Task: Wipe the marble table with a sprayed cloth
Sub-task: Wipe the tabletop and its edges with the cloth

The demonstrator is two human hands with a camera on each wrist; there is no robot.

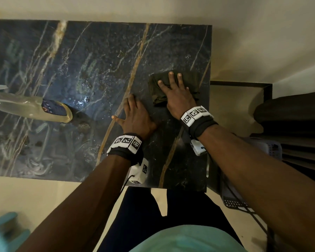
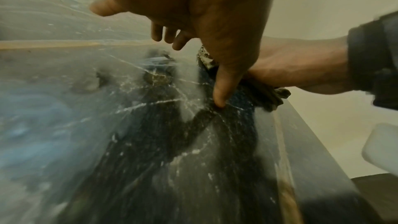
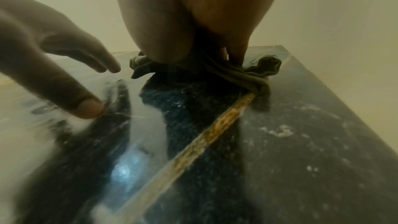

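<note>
**Pressing a dark cloth onto a black marble table**

Spreading across most of the head view, the marble table (image 1: 65, 73) is a black slab with gold and white veins, glossy and streaked with wet smears and droplets. Its right edge and near edge are both visible, with pale floor (image 1: 244, 42) beyond. Leftward the surface runs wide and open up to a spray bottle (image 1: 31, 108) lying on its side at the far left.

Near the right edge, the right hand (image 1: 177, 91) lies flat on the cloth (image 1: 157, 91), fingers straight and slightly spread, pressing it down. The cloth is dark olive, crumpled and bunched in folds under the palm.

Just beside it, touching bare marble, the left hand (image 1: 135, 117) rests with fingers straight and splayed, holding nothing.
</note>
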